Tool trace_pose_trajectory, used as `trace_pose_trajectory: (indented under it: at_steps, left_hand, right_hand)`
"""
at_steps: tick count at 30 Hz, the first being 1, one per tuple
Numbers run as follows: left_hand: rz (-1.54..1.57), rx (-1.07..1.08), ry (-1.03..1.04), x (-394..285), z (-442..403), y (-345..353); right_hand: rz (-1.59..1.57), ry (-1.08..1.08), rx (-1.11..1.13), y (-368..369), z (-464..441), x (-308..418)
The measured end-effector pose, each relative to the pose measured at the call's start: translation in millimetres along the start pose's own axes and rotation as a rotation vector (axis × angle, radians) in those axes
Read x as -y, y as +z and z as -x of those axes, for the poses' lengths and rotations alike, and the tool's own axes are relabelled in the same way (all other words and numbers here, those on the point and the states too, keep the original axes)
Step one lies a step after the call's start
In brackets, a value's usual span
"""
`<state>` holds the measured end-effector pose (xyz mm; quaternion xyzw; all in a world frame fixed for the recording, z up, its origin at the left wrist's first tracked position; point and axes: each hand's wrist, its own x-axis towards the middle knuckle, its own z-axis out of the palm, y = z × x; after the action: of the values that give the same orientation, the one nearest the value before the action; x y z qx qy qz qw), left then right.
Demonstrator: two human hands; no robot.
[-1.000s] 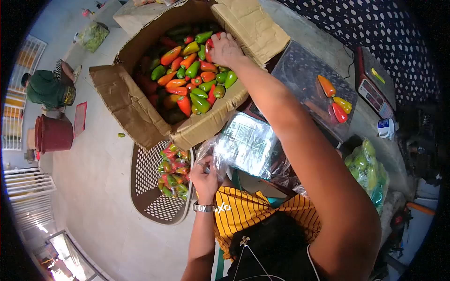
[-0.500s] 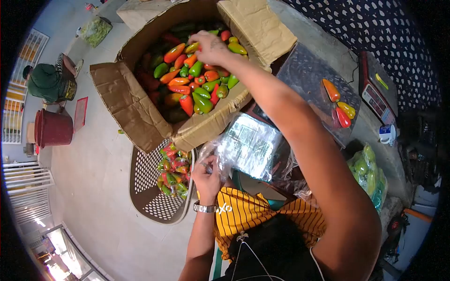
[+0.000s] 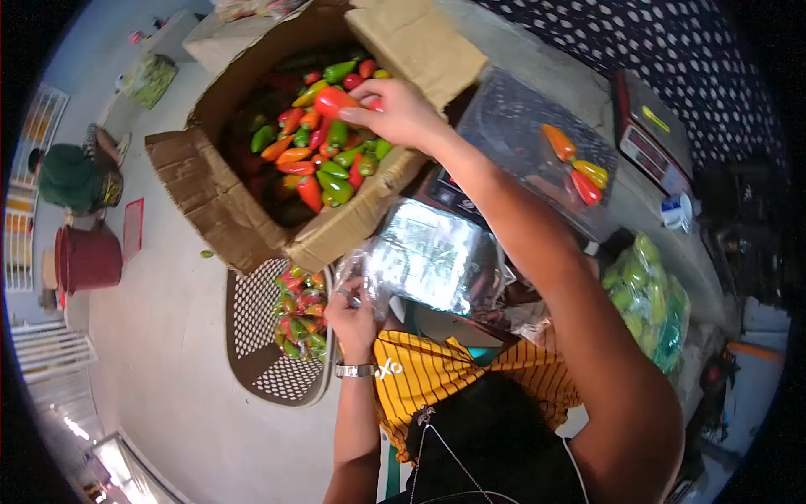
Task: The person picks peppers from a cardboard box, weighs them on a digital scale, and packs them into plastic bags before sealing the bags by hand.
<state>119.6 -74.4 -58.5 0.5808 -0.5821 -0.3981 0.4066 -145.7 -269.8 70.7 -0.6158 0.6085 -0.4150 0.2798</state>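
Note:
My right hand (image 3: 399,111) is closed on a red pepper (image 3: 334,102), held over the near right part of an open cardboard box (image 3: 336,225). Inside the box lie many red, orange, yellow and green peppers (image 3: 295,154). Lower down, my left hand (image 3: 350,315) pinches a clear plastic bag (image 3: 353,267) beside a shiny stack of plastic packaging (image 3: 431,256). A perforated basket (image 3: 252,312) just left of that hand contains bagged peppers (image 3: 300,315).
Several loose peppers (image 3: 558,143) rest on a dark slab (image 3: 512,126) at right. Beyond are a scale (image 3: 653,153), a mug (image 3: 675,210) and bagged green produce (image 3: 642,290). A co-worker (image 3: 74,176) is at far left near a red bucket (image 3: 86,259).
My right hand has come up out of the pepper pile with a red pepper and moved toward the box's right side. My left hand stays on the clear bag. The whole view has shifted slightly.

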Motion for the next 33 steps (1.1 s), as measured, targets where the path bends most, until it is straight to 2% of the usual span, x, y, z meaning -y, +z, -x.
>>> trace_pose_trajectory:
  at_steps: [2, 3, 5, 6, 7, 9, 12, 15, 19, 20, 23, 24, 27, 28, 31, 33]
  left_hand:
    - [-0.057, 0.032, 0.005, -13.2, 0.9, -2.1]
    - [-0.057, 0.033, 0.034, -10.0, 0.2, -0.2]
    - [-0.021, 0.047, 0.010, -3.2, 2.0, 0.9]
    - [-0.018, 0.045, 0.021, 0.0, 2.8, 0.6]
    - [-0.015, 0.044, 0.032, 2.1, 2.8, 2.1]
    - [-0.096, 0.048, 0.066, -4.3, 2.7, 1.4]
    - [-0.091, 0.044, 0.054, -11.9, 4.0, 1.9]
    - [-0.064, 0.033, 0.070, -5.4, 2.5, 1.8]
    - [-0.050, 0.011, 0.083, 0.3, 2.6, 3.4]
    - [-0.043, 0.011, 0.079, 3.5, 2.7, 3.2]
    - [-0.072, 0.033, 0.025, 4.2, 2.2, 1.9]
    - [-0.096, 0.035, 0.030, 2.6, 2.1, 1.3]
    - [-0.117, 0.030, 0.047, 0.1, 1.8, 1.9]
    - [-0.094, 0.024, 0.055, 2.8, 1.5, 2.7]
    - [-0.064, 0.024, 0.051, -2.4, 2.8, 2.3]
    - [-0.057, 0.028, 0.049, -4.6, 3.1, 2.1]
  right_hand:
    - [-0.175, 0.022, -0.250, -38.6, 71.0, -7.7]
    - [-0.121, 0.016, -0.443, -51.2, 100.0, -31.1]
    - [0.257, 0.181, -0.588, -87.8, 162.4, -45.6]
    - [0.353, 0.207, -0.606, -100.5, 182.9, -72.3]
    - [0.523, 0.164, -0.629, -110.8, 200.7, -81.0]
    - [0.661, 0.048, -0.662, -123.8, 216.2, -90.0]
    - [0.695, 0.233, -0.629, -131.5, 219.0, -92.6]
    - [0.768, 0.287, -0.623, -136.3, 219.9, -83.1]
    - [0.614, 0.259, -0.726, -153.4, 229.2, -85.2]
    - [0.546, 0.335, -0.715, -160.8, 234.1, -84.9]
    - [-0.122, 0.504, -0.826, -176.9, 248.7, -75.8]
    - [-0.381, 0.448, -0.804, -189.8, 259.6, -104.6]
    - [-0.447, 0.440, -0.853, -196.1, 276.0, -87.5]
    - [-0.314, 0.445, -0.793, -199.2, 278.2, -81.5]
    - [-0.244, 0.469, -0.653, -195.1, 284.3, -48.6]
    - [-0.206, 0.436, -0.640, -194.8, 287.8, -53.2]
